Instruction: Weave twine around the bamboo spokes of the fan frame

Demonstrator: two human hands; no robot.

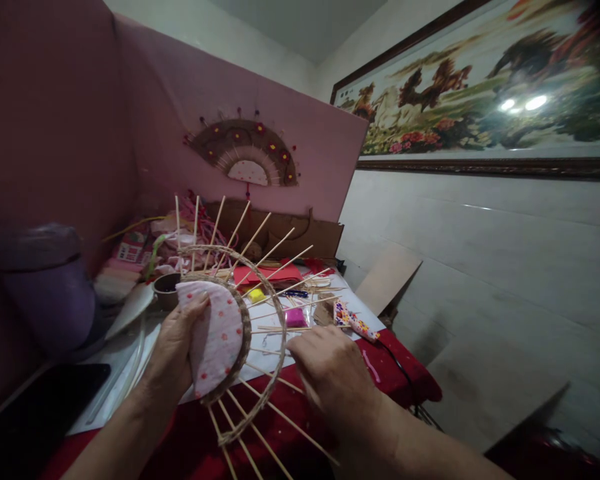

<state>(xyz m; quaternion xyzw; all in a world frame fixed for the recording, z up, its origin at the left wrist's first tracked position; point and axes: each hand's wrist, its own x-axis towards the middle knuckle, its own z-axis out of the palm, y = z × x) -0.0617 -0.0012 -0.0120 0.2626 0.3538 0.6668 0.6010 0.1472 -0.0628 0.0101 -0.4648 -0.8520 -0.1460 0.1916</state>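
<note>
My left hand is closed on the half-round base of a fan frame, its thumb lying on the white, red-spotted cloth. Thin wooden sticks spread out from the base's braided edge. A curved band of twine runs across the sticks, partway along their length. At the right side of this band is my right hand, fingers curled and pinched at the twine beside a stick. Its fingertips are partly hidden, so the exact grip on twine and stick is unclear.
A glue gun with flower pattern, a pink clay pack, a yellow block and red paper lie on the table. Left stand a roll of tape and a purple tumbler. A finished fan hangs behind.
</note>
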